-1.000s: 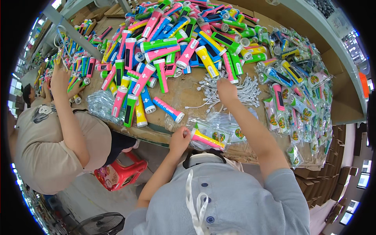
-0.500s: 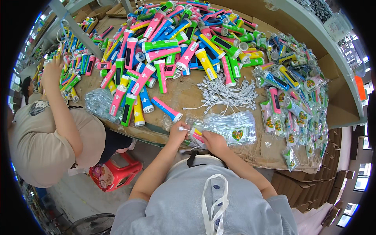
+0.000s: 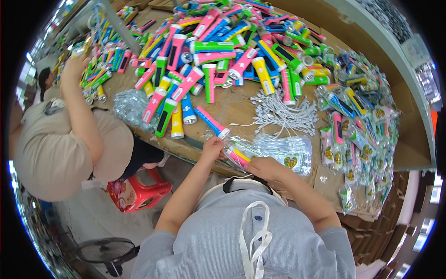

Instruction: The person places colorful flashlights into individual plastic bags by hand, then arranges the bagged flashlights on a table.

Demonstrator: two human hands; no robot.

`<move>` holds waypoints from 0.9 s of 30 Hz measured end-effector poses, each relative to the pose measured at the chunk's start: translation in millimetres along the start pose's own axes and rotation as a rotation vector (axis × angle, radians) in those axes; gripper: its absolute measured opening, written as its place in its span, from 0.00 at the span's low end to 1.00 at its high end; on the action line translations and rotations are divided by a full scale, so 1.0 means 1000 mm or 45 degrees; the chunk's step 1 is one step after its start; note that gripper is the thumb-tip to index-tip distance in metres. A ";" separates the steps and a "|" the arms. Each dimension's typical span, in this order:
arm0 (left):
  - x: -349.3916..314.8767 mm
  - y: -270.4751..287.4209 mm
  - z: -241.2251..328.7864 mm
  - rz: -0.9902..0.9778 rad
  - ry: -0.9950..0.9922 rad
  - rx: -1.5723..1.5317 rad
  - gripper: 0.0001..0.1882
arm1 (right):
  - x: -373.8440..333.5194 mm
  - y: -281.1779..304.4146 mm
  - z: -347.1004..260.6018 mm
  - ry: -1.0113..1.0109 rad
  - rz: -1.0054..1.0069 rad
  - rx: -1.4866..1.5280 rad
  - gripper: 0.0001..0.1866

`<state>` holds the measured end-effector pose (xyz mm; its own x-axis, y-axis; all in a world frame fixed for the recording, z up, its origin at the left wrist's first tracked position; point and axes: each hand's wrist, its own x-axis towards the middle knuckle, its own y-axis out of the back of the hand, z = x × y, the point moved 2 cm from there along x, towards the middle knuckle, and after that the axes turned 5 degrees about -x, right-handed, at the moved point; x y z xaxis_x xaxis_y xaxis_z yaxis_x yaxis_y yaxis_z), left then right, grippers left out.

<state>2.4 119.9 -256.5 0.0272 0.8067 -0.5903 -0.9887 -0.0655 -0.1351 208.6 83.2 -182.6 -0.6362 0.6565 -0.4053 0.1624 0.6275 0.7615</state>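
Observation:
A yellow and pink flashlight [image 3: 238, 156] lies tilted between my hands at the table's front edge, with clear film of a plastic bag [image 3: 231, 142] around its upper part. My left hand [image 3: 213, 148] is closed at the bag's left edge, its fingertips pinched together. My right hand [image 3: 265, 168] has its fingers closed round the flashlight's lower right end. A thin white cable [image 3: 245, 176] shows beneath that end. Just beyond my left hand, a single pink and blue flashlight [image 3: 211, 122] rests on the table.
Colourful flashlights [image 3: 213, 47] are heaped at the back. White cables [image 3: 287, 113] lie in a bundle ahead, behind flat clear bags [image 3: 290, 151]. Bagged flashlights [image 3: 360, 139] pile up on the right. A co-worker [image 3: 69, 135] reaches over the table at left, near a red stool [image 3: 139, 191].
The view has shifted, moving the scene rightward in the picture. The white cable end at my left fingers no longer shows there. More of the flashlight is visible, with bag film around it.

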 end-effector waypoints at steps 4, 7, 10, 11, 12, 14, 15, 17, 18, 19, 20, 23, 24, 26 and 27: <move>0.014 0.005 -0.016 -0.040 0.269 -0.134 0.06 | -0.005 -0.008 0.001 0.141 0.053 0.072 0.22; 0.015 0.012 -0.027 -0.099 0.265 -0.160 0.07 | -0.017 -0.009 0.007 0.217 0.050 0.168 0.24; 0.013 0.013 -0.030 -0.074 0.286 -0.150 0.07 | -0.026 -0.003 0.002 0.224 0.138 0.196 0.25; 0.008 0.009 -0.029 -0.031 0.289 -0.144 0.07 | -0.026 -0.009 0.007 0.144 0.122 0.149 0.25; 0.005 0.005 -0.029 -0.044 0.231 -0.111 0.08 | -0.024 -0.018 0.012 0.168 0.151 0.141 0.25; -0.004 -0.003 -0.023 -0.066 0.110 -0.014 0.09 | -0.013 -0.033 0.029 -0.169 0.284 0.059 0.27; -0.009 -0.004 -0.024 -0.062 0.010 0.069 0.08 | -0.009 -0.034 0.028 -0.148 0.298 0.047 0.27; -0.018 -0.009 -0.030 -0.096 -0.262 0.248 0.07 | -0.003 -0.039 0.026 -0.274 0.242 -0.154 0.27; -0.024 -0.011 -0.029 -0.093 -0.270 0.247 0.07 | 0.004 -0.041 0.029 -0.341 0.222 -0.199 0.26; -0.031 -0.014 -0.029 -0.071 -0.368 0.291 0.06 | 0.007 -0.042 0.031 -0.341 0.222 -0.202 0.26; -0.039 -0.017 -0.029 -0.053 -0.460 0.333 0.05 | 0.006 -0.043 0.034 -0.436 0.274 -0.210 0.24; -0.045 -0.018 -0.028 -0.157 -0.542 0.505 0.05 | 0.005 -0.034 0.029 -0.463 0.123 -0.343 0.19; -0.047 -0.020 -0.024 -0.151 -0.445 0.471 0.05 | 0.004 -0.032 0.026 -0.401 -0.088 -0.449 0.16; -0.052 -0.026 -0.008 -0.121 -0.319 0.458 0.05 | 0.006 -0.026 0.011 -0.420 -0.223 -0.531 0.14; -0.053 -0.030 -0.002 -0.110 -0.290 0.486 0.06 | 0.014 -0.032 0.015 -0.406 -0.246 -0.579 0.15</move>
<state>31.0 78.1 -223.0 0.1211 0.9111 -0.3940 -0.9690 0.1946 0.1521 206.0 78.1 -220.1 -0.3521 0.6860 -0.6368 -0.3185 0.5519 0.7707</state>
